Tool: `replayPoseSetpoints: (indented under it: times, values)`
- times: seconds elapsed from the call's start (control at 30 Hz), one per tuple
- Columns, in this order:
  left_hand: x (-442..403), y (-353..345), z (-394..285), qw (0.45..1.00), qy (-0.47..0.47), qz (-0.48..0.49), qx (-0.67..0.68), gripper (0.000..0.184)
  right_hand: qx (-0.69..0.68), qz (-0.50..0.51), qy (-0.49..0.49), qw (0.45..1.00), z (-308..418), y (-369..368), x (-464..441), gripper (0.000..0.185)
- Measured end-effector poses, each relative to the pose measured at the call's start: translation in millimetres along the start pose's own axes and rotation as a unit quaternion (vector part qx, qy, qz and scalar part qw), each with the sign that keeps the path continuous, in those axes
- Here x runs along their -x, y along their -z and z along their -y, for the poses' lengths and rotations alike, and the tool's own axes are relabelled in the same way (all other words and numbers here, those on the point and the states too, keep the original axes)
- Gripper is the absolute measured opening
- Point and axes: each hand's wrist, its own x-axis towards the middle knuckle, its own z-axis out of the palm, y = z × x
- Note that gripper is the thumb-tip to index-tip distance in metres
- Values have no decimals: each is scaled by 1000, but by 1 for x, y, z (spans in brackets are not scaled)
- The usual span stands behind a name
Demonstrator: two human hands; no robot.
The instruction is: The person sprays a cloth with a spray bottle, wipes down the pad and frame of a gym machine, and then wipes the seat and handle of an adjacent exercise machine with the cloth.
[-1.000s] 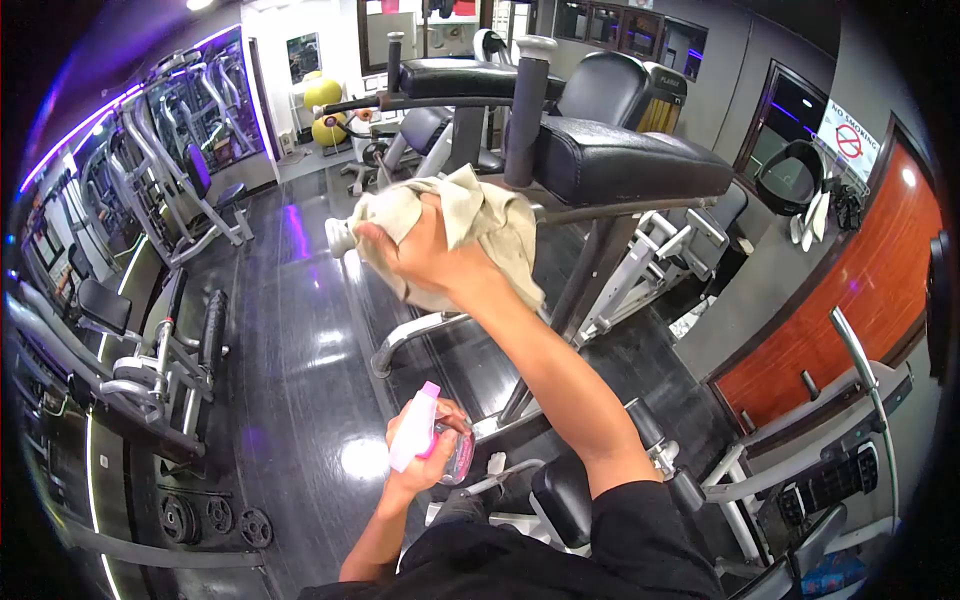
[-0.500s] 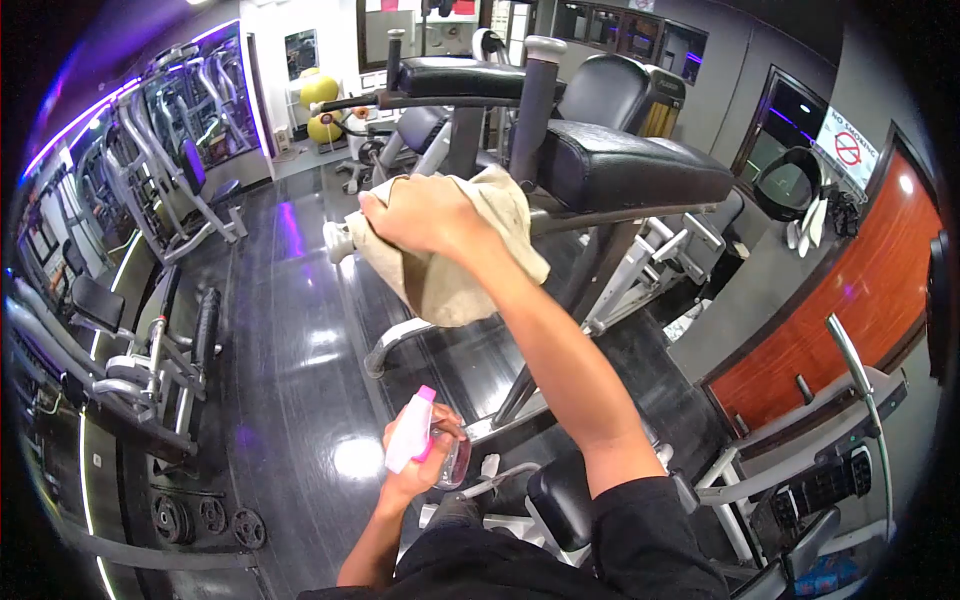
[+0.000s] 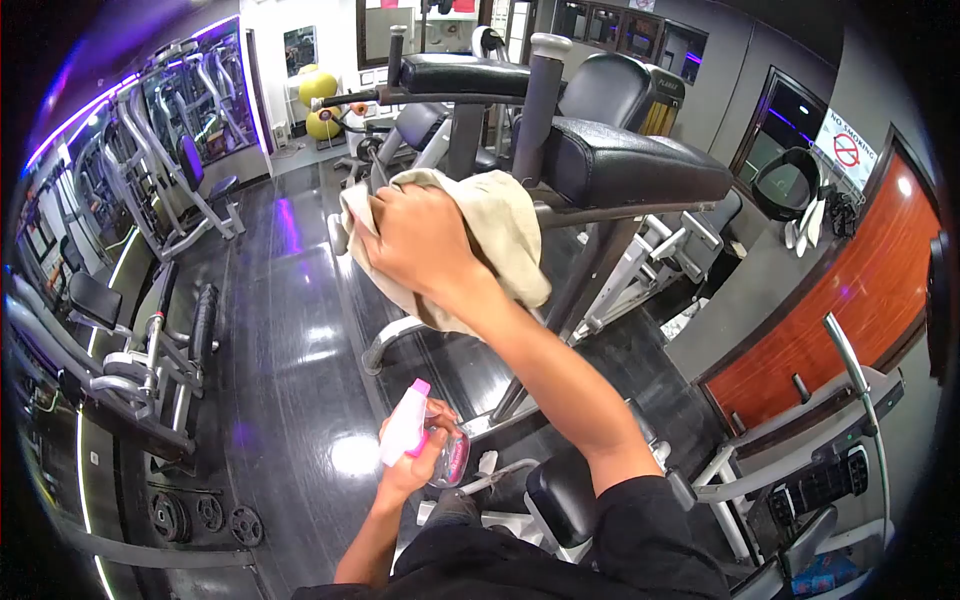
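Note:
My right hand point(image 3: 420, 235) is wrapped round a beige cloth point(image 3: 500, 225), which drapes over a bar of the gym machine. The bar's metal end cap point(image 3: 337, 235) sticks out left of the cloth. Lower down, my left hand point(image 3: 415, 460) grips a clear spray bottle point(image 3: 452, 458) with a white and pink spray head, held tilted in front of my body. Just behind the cloth stand an upright grey handle point(image 3: 537, 110) and a black padded armrest point(image 3: 635, 165) of the same machine.
A black seat point(image 3: 562, 500) is close by my legs. Gym machines point(image 3: 165, 160) line the left side, with weight plates point(image 3: 168, 515) at the lower left. Yellow balls point(image 3: 318, 88) sit at the back. At the right are an orange-brown door point(image 3: 820, 310) and another machine point(image 3: 800, 440).
My right hand and the cloth have shifted along the bar, first uncovering more of its end cap, then moving back over part of it. My left hand keeps its hold on the bottle.

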Motion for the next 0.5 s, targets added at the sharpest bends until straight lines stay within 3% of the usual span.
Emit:
replayPoseSetpoints:
  times: [0.03,0.1,0.13,0.27,0.4,0.47,0.5]
  values:
    - [-1,-1,0,1000,1,-2,9,23,0,2,-3,1000,3,8,-9,29]
    - [-4,-3,0,1000,3,-2,19,23,16,255,-107,961,6,22,-29,40]
    - [-5,-4,0,1000,-2,7,11,23,0,296,-144,944,10,31,-37,48]
    - [-10,-5,-4,1000,-4,23,-8,23,-42,352,-146,924,-7,12,-50,57]
    - [-10,-6,-5,1000,-22,0,1,23,-34,333,-139,932,-3,21,-36,56]
    - [-10,-5,-3,999,-30,-9,5,23,8,227,-36,973,1,24,-20,42]
    - [-9,-4,-2,999,-32,-10,5,23,8,227,-34,973,-2,15,-13,42]
